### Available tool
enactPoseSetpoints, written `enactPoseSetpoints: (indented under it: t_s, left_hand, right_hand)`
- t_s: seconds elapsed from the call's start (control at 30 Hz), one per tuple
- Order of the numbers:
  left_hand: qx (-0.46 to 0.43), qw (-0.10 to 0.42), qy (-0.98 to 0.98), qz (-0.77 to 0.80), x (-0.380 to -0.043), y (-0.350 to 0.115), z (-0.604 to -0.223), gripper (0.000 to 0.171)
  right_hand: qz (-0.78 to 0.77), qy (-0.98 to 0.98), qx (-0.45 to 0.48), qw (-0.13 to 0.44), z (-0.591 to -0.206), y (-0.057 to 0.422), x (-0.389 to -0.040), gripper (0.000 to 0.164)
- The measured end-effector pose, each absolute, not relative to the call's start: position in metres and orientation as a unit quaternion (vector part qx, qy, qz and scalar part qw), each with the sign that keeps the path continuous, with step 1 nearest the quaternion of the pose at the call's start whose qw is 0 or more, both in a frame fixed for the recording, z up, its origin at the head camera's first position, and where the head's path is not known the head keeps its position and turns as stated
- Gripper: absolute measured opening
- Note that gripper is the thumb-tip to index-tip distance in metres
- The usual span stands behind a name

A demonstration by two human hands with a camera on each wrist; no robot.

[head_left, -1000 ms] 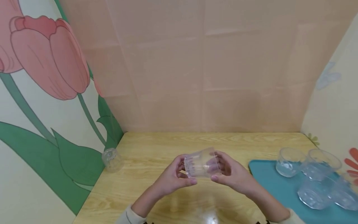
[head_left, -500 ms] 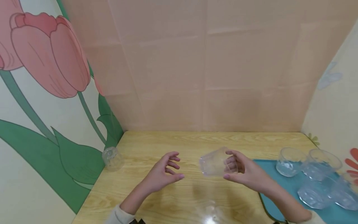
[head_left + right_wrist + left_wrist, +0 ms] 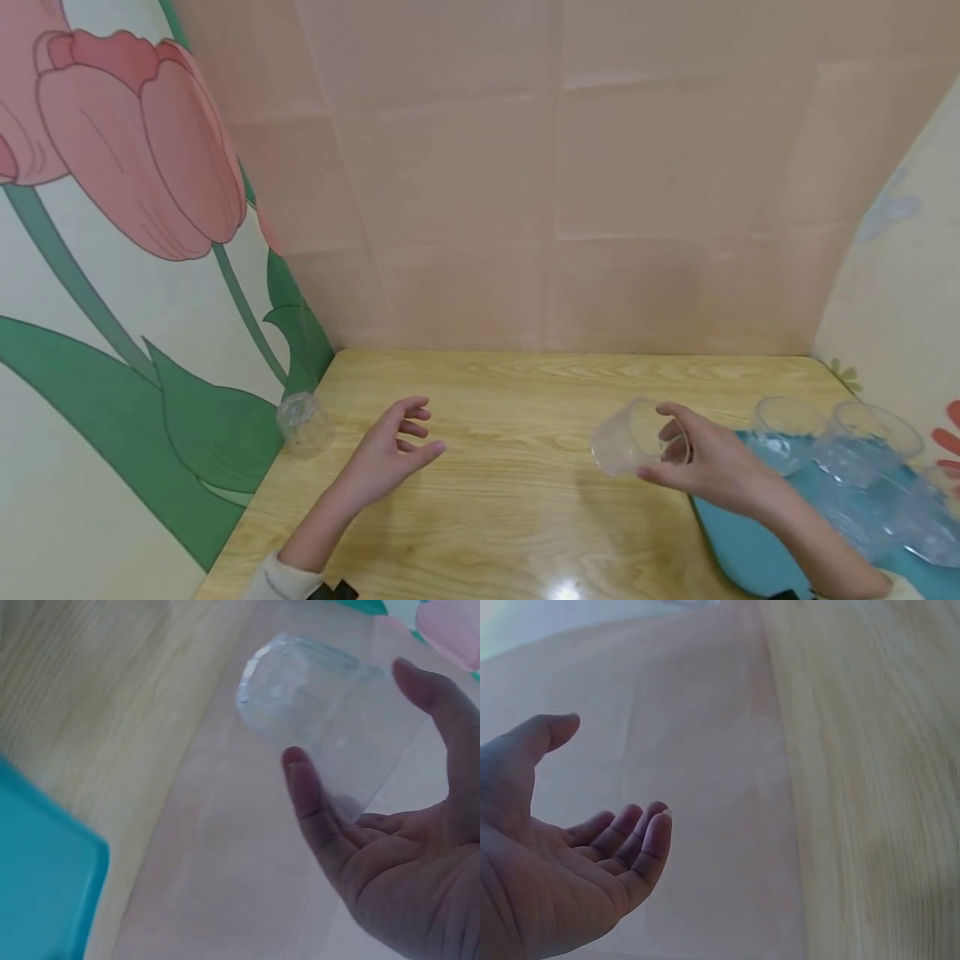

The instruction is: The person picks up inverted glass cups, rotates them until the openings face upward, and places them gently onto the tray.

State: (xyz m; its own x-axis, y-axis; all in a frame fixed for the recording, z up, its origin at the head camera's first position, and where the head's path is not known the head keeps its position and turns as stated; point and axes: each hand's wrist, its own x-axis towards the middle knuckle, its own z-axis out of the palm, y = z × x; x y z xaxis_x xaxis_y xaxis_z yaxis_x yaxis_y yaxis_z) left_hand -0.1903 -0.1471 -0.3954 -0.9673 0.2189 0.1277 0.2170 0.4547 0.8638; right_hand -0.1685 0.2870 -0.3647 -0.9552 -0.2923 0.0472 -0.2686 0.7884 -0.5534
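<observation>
A clear plastic cup (image 3: 621, 442) is held above the table in my right hand (image 3: 712, 462), tilted with its mouth toward the palm and its base pointing left. In the right wrist view the thumb and fingers grip the cup (image 3: 315, 705) near its rim. My left hand (image 3: 386, 458) hovers over the left part of the table, holding nothing. Its fingers are loosely bent with the thumb apart, as the left wrist view shows on the same hand (image 3: 577, 870).
A blue tray (image 3: 738, 533) on the right bears several clear cups (image 3: 873, 433), partly behind my right forearm. Another clear cup (image 3: 306, 427) stands upside down at the table's left edge. A pink sheet (image 3: 450, 208) hangs behind the wooden table (image 3: 487, 517).
My left hand has let go of the cup and moved left. The right hand has carried the cup to the right, toward the tray.
</observation>
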Motion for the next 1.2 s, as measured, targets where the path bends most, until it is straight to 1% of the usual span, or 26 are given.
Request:
enactPoseSetpoints:
  t_s: [0.2, 0.4, 0.57, 0.77, 0.93, 1.07, 1.2]
  left_hand:
    - [0.093, -0.011, 0.869, 0.485, -0.191, -0.168, -0.387, 0.069]
    - [0.067, -0.029, 0.876, 0.477, -0.195, -0.19, -0.381, 0.068]
    - [0.056, -0.02, 0.869, 0.492, -0.197, -0.203, -0.377, 0.07]
    - [0.046, -0.017, 0.863, 0.503, -0.198, -0.216, -0.375, 0.07]
    - [0.033, -0.02, 0.871, 0.49, -0.201, -0.228, -0.374, 0.071]
    - [0.028, -0.028, 0.88, 0.473, -0.206, -0.239, -0.374, 0.073]
    - [0.014, -0.024, 0.89, 0.455, -0.211, -0.25, -0.375, 0.077]
  right_hand:
    - [-0.248, 0.962, -0.115, 0.02, -0.367, 0.305, -0.17, 0.102]
    - [-0.192, 0.977, -0.084, 0.026, -0.37, 0.327, -0.178, 0.108]
    - [-0.184, 0.98, -0.073, 0.029, -0.376, 0.344, -0.182, 0.11]
    - [-0.181, 0.981, -0.052, 0.052, -0.378, 0.361, -0.185, 0.113]
    - [-0.172, 0.982, -0.041, 0.058, -0.379, 0.373, -0.187, 0.114]
    - [-0.161, 0.984, -0.034, 0.063, -0.381, 0.381, -0.188, 0.115]
    - [-0.158, 0.984, -0.027, 0.072, -0.383, 0.387, -0.189, 0.115]
